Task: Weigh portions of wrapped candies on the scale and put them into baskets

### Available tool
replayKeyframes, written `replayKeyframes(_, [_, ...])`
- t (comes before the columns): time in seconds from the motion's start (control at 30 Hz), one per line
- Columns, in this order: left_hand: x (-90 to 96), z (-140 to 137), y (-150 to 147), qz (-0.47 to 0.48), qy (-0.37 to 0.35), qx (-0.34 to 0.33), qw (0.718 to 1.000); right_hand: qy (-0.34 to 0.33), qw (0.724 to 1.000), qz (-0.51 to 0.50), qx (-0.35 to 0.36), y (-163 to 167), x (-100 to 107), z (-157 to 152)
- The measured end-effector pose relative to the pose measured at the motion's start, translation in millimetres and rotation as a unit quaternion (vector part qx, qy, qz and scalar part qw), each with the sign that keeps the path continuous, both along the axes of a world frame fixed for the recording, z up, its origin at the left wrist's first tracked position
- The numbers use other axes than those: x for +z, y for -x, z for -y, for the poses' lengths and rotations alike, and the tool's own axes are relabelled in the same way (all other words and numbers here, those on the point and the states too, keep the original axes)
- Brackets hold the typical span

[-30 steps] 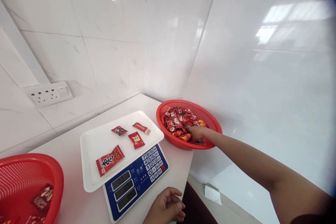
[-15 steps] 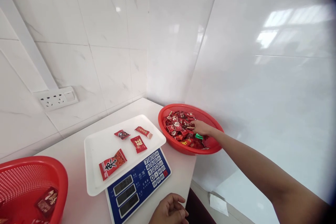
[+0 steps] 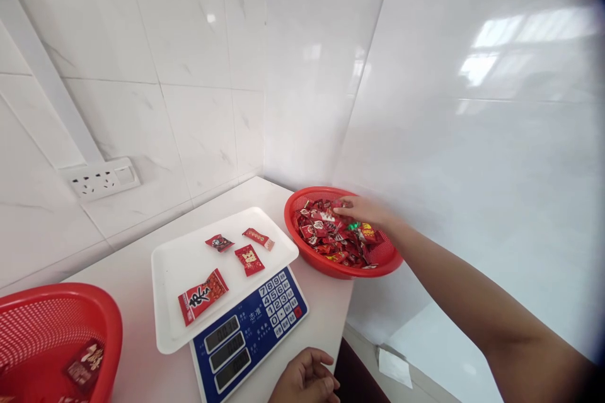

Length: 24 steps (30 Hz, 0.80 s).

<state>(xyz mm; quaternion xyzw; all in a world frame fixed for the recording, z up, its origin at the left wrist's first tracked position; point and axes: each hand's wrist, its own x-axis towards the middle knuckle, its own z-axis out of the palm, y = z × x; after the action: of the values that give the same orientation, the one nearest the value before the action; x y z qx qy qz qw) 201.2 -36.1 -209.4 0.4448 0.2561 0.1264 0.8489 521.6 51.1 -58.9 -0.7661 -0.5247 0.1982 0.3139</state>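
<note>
My right hand [image 3: 363, 209] reaches over the right red basket [image 3: 305, 257], which holds a heap of small red-wrapped candies [image 3: 317, 230]. Its fingertips pinch a red candy packet [image 3: 338, 204], blurred by motion. My left hand [image 3: 305, 379] hangs near the table's front edge beside the scale, fingers loosely curled, with nothing visible in it. The blue electronic scale [image 3: 258, 330] carries a white tray [image 3: 170, 264]. Spread apart on the tray are a larger red snack packet [image 3: 203, 296], a red square packet [image 3: 249, 260], a small dark-red packet [image 3: 219, 242] and a narrow red packet [image 3: 259, 238].
Another red basket [image 3: 106, 321] stands at the lower left, partly cut off, with a few dark-red packets [image 3: 85, 365] inside. Tiled walls meet behind the white table [image 3: 137, 271]. A wall socket [image 3: 101, 179] is at the left. White paper [image 3: 394, 367] lies on the floor.
My right hand has risen slightly from the heap, and candies under it have shifted, showing a red and yellow packet at the basket's right. My left hand and the tray's packets have stayed put.
</note>
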Motion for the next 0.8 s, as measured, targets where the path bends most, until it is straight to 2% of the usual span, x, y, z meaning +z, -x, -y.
replayKeyframes(0.17, [-0.4,-0.2,-0.2,0.008,0.012,0.004,1.0,0.024,0.999,0.025,0.042,14.2,-5.6,0.2])
replayKeyframes(0.27, [-1.2,-0.4,-0.3,0.012,0.013,0.002,1.0,0.051,0.993,0.028,0.1,27.5,-1.4,6.8])
replayKeyframes(0.37, [-3.6,-0.1,-0.5,0.013,0.008,0.001,1.0,0.095,0.98,0.05,0.169,44.7,1.3,16.9])
replayKeyframes(0.43, [-5.5,0.3,-0.6,0.015,0.006,0.002,1.0,0.127,0.966,0.102,0.199,55.3,-1.4,22.5])
replayKeyframes(0.57, [-7.9,0.8,-0.7,0.015,0.006,0.001,1.0,0.124,0.959,0.182,0.179,69.0,-14.1,26.7])
replayKeyframes(0.67, [-7.6,0.6,-0.6,0.009,0.003,-0.001,1.0,0.099,0.965,0.177,0.164,72.9,-19.7,25.9])
replayKeyframes(0.8, [-6.0,0.5,-0.7,0.007,-0.001,-0.003,1.0,0.057,0.976,0.164,0.131,70.6,-15.6,23.9])
